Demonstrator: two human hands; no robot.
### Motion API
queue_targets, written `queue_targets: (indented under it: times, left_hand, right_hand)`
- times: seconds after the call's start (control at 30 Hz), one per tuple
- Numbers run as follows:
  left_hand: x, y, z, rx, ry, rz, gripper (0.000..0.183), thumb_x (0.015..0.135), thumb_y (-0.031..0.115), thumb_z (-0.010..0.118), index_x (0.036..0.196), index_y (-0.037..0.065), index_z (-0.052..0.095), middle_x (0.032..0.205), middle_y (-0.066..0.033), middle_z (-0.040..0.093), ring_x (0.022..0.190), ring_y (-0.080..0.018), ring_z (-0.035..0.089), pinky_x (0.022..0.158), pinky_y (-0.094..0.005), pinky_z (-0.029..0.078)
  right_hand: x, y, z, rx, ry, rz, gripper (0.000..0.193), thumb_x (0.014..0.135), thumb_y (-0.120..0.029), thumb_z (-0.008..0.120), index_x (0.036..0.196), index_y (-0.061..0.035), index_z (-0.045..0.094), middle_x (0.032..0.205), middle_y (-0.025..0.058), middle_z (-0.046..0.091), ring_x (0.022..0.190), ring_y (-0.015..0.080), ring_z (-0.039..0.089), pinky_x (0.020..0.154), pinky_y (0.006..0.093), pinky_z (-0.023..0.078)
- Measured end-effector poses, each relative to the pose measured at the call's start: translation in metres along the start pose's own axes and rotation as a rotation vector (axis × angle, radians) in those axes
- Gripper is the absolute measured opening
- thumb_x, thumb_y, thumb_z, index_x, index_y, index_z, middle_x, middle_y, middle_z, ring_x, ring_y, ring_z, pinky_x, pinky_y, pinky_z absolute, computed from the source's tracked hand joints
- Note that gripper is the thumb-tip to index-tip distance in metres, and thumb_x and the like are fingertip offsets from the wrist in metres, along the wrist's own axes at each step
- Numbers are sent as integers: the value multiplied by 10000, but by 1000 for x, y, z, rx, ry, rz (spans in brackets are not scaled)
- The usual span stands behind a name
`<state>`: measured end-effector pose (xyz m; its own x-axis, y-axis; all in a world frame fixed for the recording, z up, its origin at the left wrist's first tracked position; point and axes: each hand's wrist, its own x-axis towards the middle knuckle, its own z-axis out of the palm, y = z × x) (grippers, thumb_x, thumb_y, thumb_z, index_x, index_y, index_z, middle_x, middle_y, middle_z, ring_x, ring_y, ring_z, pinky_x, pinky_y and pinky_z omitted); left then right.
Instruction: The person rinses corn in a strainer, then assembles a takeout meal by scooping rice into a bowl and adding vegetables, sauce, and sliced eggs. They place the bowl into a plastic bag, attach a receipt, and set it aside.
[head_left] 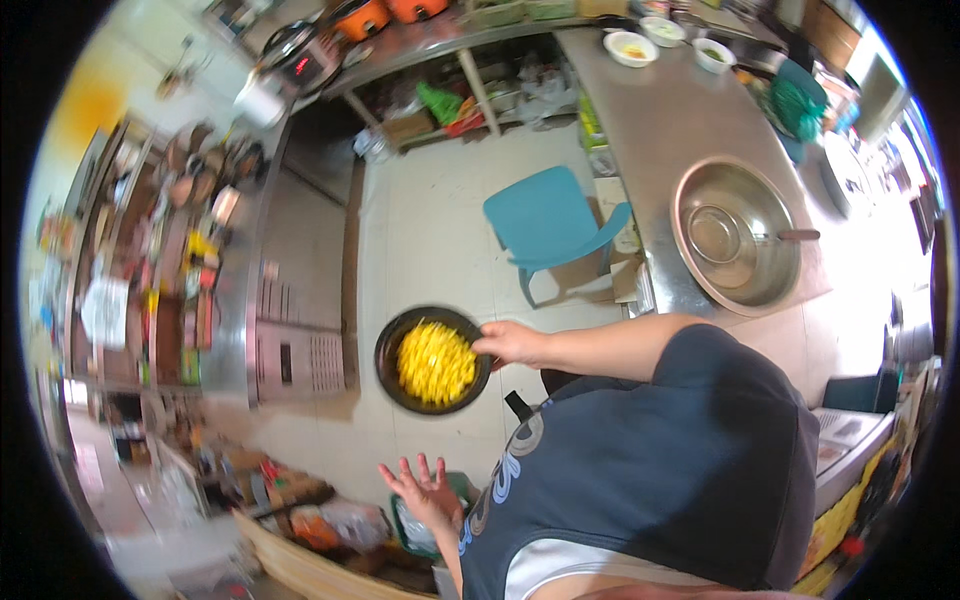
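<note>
A round dark bowl (388, 350) hangs over the floor in the middle of the view, heaped with small yellow cut pieces (437, 364) of food. At its right rim, my right hand (512, 344) is closed on the bowl, and the bowl's edge is a little blurred. My left hand (428, 495) is lower down, apart from the bowl, with its fingers spread and nothing in it. A green-rimmed bin (460, 488) with a light liner shows just behind my left hand.
A blue chair (550, 220) stands beyond the bowl. On the right, a steel counter (650, 125) bears a large metal basin (685, 240) and several small white bowls (632, 60). To the left are a steel cabinet (305, 235) and crowded shelves (140, 250). An electric cooker (300, 62) sits at the back.
</note>
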<state>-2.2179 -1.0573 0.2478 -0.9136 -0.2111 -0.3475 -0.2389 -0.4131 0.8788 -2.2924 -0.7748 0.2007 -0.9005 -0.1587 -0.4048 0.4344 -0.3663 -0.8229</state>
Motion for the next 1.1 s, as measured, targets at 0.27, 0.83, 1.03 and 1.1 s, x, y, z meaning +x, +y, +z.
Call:
queue_targets:
  times: [0.27, 0.83, 1.03, 1.1]
  left_hand:
    - [99, 9, 55, 88, -69, -34, 615, 889, 346, 589, 1405, 240, 273, 1188, 2, 421, 1056, -217, 444, 884, -422, 385]
    - [252, -141, 221, 158, -21, -591, 422, 858, 312, 655, 1249, 274, 499, 983, -19, 529, 1020, -269, 510, 955, -491, 392]
    - [275, -165, 208, 208, -181, -644, 447, 865, 293, 646, 1279, 254, 481, 1078, -16, 512, 1073, -278, 478, 963, -493, 392]
    - [275, -168, 210, 253, -154, -672, 447, 869, 296, 641, 1284, 257, 480, 1100, -24, 509, 1098, -277, 462, 977, -496, 378]
  right_hand:
    - [25, -36, -248, 496, 1198, -497, 98, 840, -124, 566, 792, -77, 495, 716, 62, 562, 580, 159, 547, 533, 297, 485]
    - [-15, -138, -712, 702, 2028, -562, 470, 819, -79, 613, 1249, -43, 426, 1023, 125, 590, 602, 178, 611, 502, 301, 517]
    - [7, -191, -783, 718, 1623, -756, 690, 876, -220, 626, 1439, -113, 241, 1240, 76, 505, 1025, 171, 538, 849, 316, 461]
    - [14, -203, -784, 682, 1483, -877, 863, 894, -232, 618, 1490, -150, -1, 1438, 58, 335, 1282, 198, 380, 1023, 345, 344]
